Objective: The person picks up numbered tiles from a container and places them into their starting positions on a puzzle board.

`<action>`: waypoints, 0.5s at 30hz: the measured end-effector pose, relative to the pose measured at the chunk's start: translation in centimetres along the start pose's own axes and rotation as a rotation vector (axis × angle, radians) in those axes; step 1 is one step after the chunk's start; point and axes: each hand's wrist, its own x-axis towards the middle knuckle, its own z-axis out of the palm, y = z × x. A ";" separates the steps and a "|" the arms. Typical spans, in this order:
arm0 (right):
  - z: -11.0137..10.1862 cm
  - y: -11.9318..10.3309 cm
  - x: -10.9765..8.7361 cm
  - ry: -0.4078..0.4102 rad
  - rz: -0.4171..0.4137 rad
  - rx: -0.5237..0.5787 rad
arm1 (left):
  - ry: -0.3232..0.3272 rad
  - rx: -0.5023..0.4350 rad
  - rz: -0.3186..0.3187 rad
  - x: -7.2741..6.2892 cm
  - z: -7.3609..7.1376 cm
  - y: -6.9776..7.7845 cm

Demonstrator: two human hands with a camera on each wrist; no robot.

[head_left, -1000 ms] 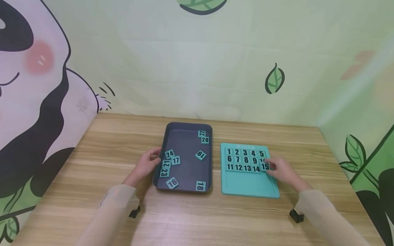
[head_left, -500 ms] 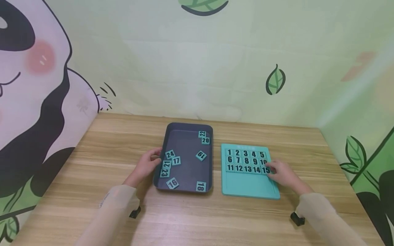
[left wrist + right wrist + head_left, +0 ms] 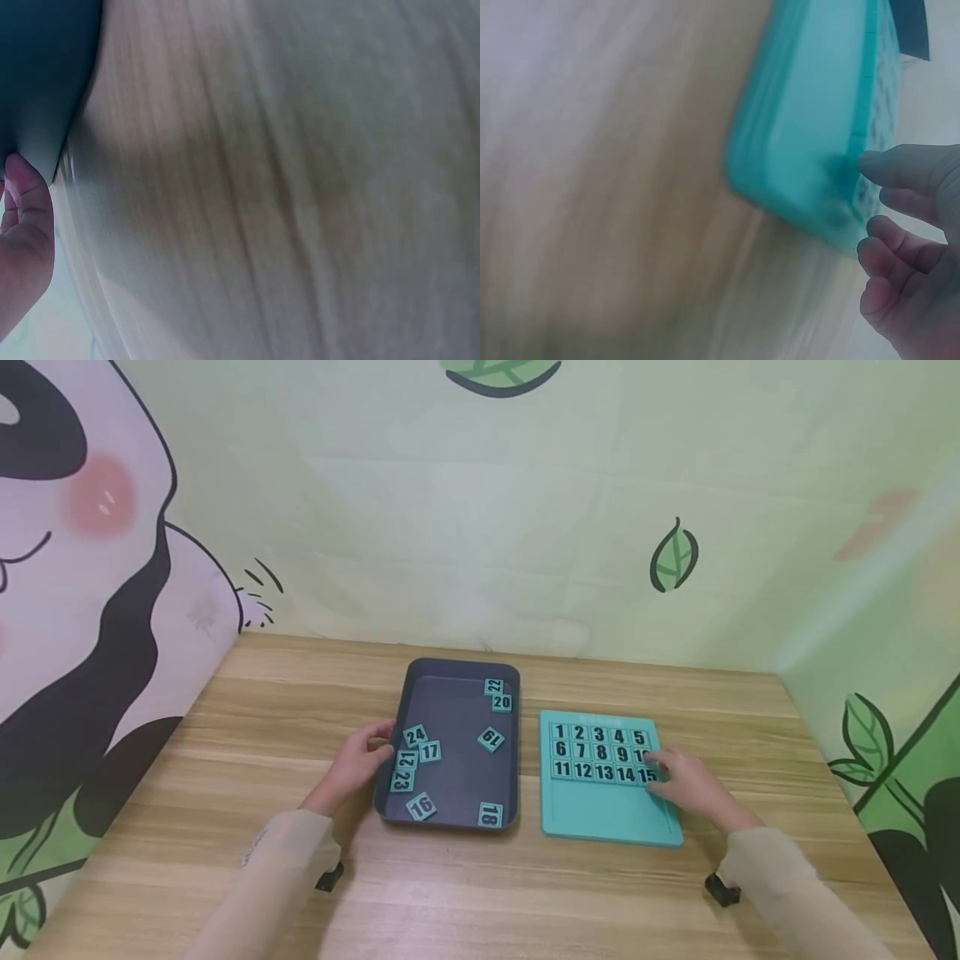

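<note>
In the head view my left hand (image 3: 358,767) is at the left side of the dark tray (image 3: 465,777), thumb and fingers holding its rim. The left wrist view shows fingertips (image 3: 24,171) against the tray's outer wall. My right hand (image 3: 686,781) is over the right edge of the turquoise number board (image 3: 600,814). Its thumb and forefinger pinch the tile marked 15 (image 3: 645,775), which sits at the right end of the third row and is partly covered. Tiles 1 to 14 lie in ordered rows. In the right wrist view the thumb (image 3: 881,166) is right at the tiles' edge.
Several loose number tiles lie in the tray, among them 16 (image 3: 422,807), 17 (image 3: 430,751), 18 (image 3: 491,815) and 19 (image 3: 491,740). Tray and board stand side by side on a wooden table (image 3: 450,893). A printed wall cloth (image 3: 480,527) hangs behind.
Tile 15, tilted and overlapping the row a second ago, now lies in line beside 14. My right fingers shifted slightly around it. The left hand has not visibly moved.
</note>
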 end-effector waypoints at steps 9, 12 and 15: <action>-0.3 -2.9 1.0 0.090 -0.117 0.021 | 0.004 0.007 -0.003 0.0 0.0 -0.1; -0.2 -4.3 1.4 0.128 -0.168 0.028 | 0.000 0.006 -0.015 0.0 0.0 0.0; -0.2 -6.0 1.7 0.131 -0.206 0.067 | -0.001 -0.003 -0.026 0.0 0.0 0.1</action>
